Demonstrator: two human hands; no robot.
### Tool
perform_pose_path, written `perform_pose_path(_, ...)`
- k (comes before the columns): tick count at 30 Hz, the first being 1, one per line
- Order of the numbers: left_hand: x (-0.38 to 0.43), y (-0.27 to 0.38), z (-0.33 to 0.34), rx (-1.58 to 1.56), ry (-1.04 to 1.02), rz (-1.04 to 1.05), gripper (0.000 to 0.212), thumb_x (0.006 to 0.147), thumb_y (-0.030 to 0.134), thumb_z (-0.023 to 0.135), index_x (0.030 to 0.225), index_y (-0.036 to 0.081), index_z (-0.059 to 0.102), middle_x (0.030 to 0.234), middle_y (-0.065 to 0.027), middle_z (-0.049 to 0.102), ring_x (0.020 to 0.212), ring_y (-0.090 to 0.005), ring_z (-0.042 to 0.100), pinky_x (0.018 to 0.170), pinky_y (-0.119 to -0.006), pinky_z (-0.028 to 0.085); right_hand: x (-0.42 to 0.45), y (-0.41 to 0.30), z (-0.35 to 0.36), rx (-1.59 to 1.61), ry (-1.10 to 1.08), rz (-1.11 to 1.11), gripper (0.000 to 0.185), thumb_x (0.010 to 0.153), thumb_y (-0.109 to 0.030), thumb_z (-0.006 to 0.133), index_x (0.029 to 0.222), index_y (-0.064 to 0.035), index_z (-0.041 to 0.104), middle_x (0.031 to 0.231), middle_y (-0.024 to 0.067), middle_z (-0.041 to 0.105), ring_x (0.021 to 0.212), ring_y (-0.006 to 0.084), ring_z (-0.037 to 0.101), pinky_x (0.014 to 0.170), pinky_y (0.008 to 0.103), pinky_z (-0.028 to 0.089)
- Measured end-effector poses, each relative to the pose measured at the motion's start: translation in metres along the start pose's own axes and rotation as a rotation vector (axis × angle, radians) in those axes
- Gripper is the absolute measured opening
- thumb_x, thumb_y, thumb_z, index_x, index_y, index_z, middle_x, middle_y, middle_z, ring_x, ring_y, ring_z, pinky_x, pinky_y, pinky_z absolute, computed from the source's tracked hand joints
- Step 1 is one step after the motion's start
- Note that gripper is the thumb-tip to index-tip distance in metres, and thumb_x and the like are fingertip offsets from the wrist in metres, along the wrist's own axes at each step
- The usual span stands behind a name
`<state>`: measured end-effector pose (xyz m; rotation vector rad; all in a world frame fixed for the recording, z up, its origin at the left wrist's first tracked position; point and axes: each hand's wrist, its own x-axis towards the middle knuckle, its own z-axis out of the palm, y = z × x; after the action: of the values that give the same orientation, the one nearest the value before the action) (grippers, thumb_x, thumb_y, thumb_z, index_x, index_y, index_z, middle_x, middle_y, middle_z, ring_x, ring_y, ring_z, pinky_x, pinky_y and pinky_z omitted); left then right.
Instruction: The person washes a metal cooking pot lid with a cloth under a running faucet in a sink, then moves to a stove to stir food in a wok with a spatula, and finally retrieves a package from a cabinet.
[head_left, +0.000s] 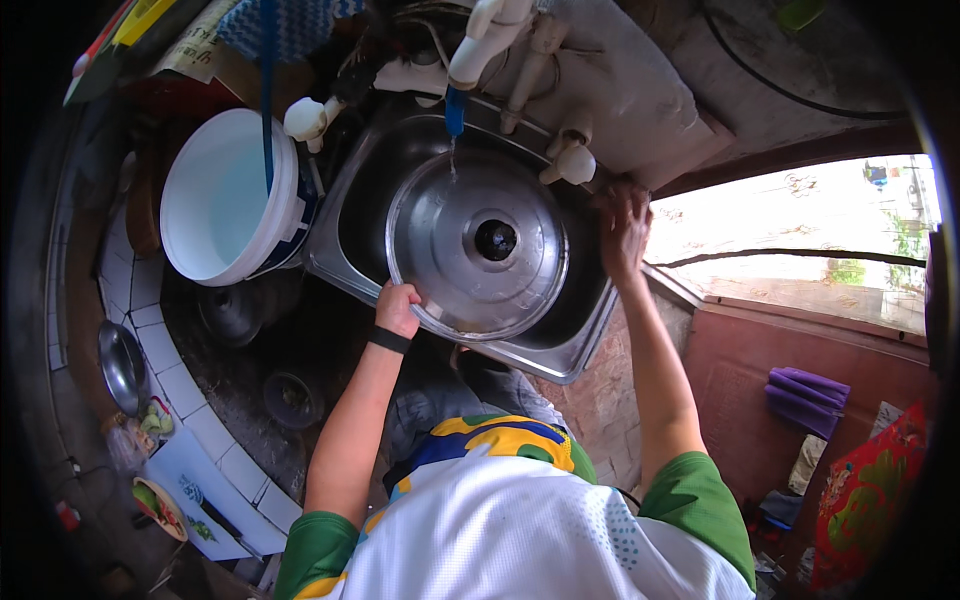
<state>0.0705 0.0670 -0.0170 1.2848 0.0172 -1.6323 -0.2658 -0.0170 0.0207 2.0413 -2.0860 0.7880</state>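
A round metal pot lid (450, 255) with a dark knob (496, 240) lies over the stainless steel sink (341, 274), knob side up. My left hand (397, 309) grips the lid's lower left rim, thumb on top; a black band circles that wrist. Water runs in a thin stream from the blue-tipped tap (454, 112) onto the lid's upper part. My right hand (627, 229) is off the lid, at the sink's right rim beside the wall; its fingers are partly in shadow, and whether they hold anything is unclear.
A white bucket (217, 199) with a blue hose (267, 97) in it stands left of the sink. White valve handles (576, 164) stick out near the sink's back edge. Further left are a metal bowl (121, 367) and a cutting board (202, 499) with a knife (220, 519).
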Motion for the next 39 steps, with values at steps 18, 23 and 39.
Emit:
perform_pose_path(18, 0.042, -0.013, 0.002, -0.189, 0.012, -0.163, 0.008, 0.076, 0.004, 0.054, 0.084, 0.004, 0.056, 0.087, -0.0087, 0.058, 0.086, -0.0222, 0.053, 0.083, -0.034, 0.042, -0.112, -0.004, 0.118, 0.860, -0.208, 0.521, 0.028, 0.089, -0.012, 0.050, 0.117, -0.0077, 0.052, 0.115, 0.0137, 0.053, 0.106, 0.0231, 0.052, 0.092, 0.0298, 0.039)
perform_pose_path(23, 0.034, -0.012, 0.002, -0.149, -0.035, -0.018, 0.037, 0.089, 0.026, 0.052, 0.115, 0.000, 0.048, 0.115, -0.0084, 0.052, 0.106, -0.0222, 0.048, 0.094, -0.034, 0.036, -0.130, -0.085, 0.103, 0.335, -0.324, 0.246, 0.045, 0.088, -0.021, 0.046, 0.130, -0.0070, 0.040, 0.137, 0.0192, 0.032, 0.127, 0.0363, 0.026, 0.105, 0.0413, 0.019)
perform_pose_path(39, 0.039, -0.013, 0.000, -0.064, 0.036, 0.050, 0.033, 0.092, 0.024, 0.048, 0.114, 0.001, 0.047, 0.112, -0.0080, 0.054, 0.103, -0.0209, 0.050, 0.091, -0.035, 0.038, -0.119, -0.120, 0.081, 0.497, -0.202, 0.230, 0.019, 0.077, -0.015, 0.062, 0.094, -0.0089, 0.056, 0.089, 0.0136, 0.051, 0.080, 0.0340, 0.054, 0.068, 0.0419, 0.046)
